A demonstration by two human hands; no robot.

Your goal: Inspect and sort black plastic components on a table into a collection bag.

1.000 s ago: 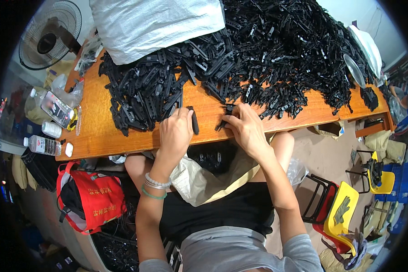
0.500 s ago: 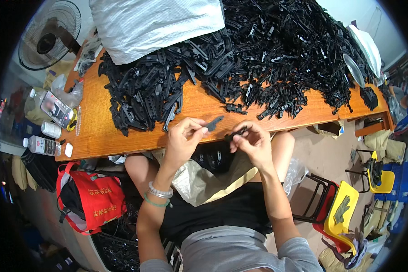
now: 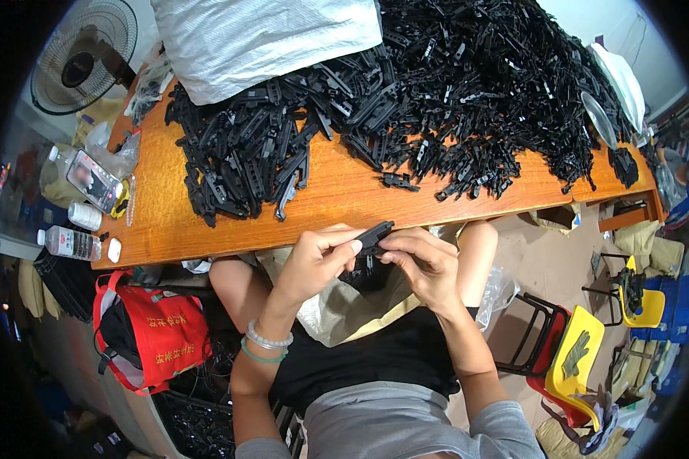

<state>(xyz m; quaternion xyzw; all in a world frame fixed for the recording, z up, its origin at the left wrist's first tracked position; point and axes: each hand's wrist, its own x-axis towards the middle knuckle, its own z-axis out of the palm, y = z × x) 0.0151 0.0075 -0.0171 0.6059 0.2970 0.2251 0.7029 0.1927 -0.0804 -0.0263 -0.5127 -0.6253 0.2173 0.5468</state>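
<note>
Just off the table's near edge, my two hands meet at a slim black plastic part (image 3: 375, 232). My left hand (image 3: 323, 260) pinches its near end between thumb and fingers. My right hand (image 3: 422, 264) has its fingers closed at the other end; whether a second small piece sits between its fingertips is hidden. Below the hands an open beige woven sack (image 3: 337, 317) lies across my lap, with black pieces (image 3: 371, 268) inside it. On the table, long black plastic parts (image 3: 241, 164) are heaped to the left, and smaller black parts (image 3: 482, 99) form a big pile to the right.
A white woven sack (image 3: 268, 46) lies over the heap on the wooden table (image 3: 161, 222). Phone (image 3: 92, 180), plastic bottle (image 3: 73, 243) and fan (image 3: 80, 65) are on the left. A red bag (image 3: 161, 329) is beside my left leg; a yellow chair (image 3: 578, 359) is at right.
My hands, apart before with a dark piece in each, have come together. The slim black part now lies between them, tilted up to the right.
</note>
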